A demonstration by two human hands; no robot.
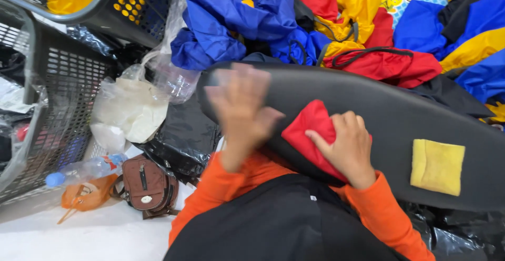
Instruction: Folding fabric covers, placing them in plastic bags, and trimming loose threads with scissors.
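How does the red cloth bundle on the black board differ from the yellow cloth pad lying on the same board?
The red cloth bundle is bulky and crumpled; the yellow cloth pad lies flat and square. The red bundle is pressed under the right hand; the yellow pad lies untouched, further along. Both rest on the black board.

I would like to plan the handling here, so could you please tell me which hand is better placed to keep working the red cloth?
Probably the right hand: it rests on the folded red cloth on the black board. The left hand is blurred and open beside it, holding nothing.
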